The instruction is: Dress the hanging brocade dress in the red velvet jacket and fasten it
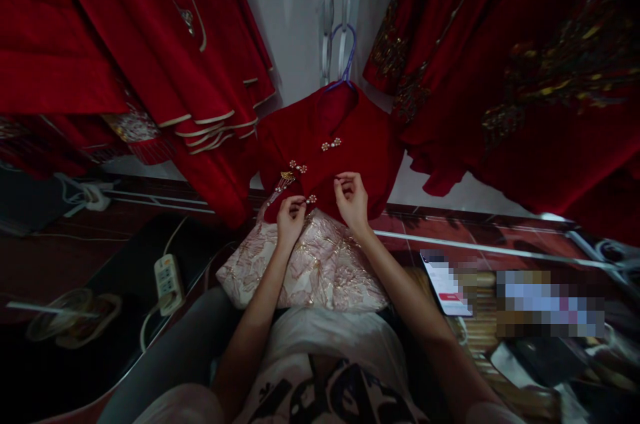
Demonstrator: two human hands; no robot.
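A small red jacket (350,137) with pearl knot buttons (331,143) hangs on a purple hanger (345,57) in front of me. Below it spreads a pale pink and gold brocade skirt (315,267). My left hand (291,214) pinches the lowest pearl button (311,199) at the jacket's flap. My right hand (351,197) grips the red fabric edge beside that button, fingers curled. A gold tassel (285,179) dangles near the second button.
Red embroidered garments hang at left (125,57) and right (525,64). A white power strip (167,281) and a plastic cup with straw (75,317) lie at lower left. A phone (447,284) rests on the right.
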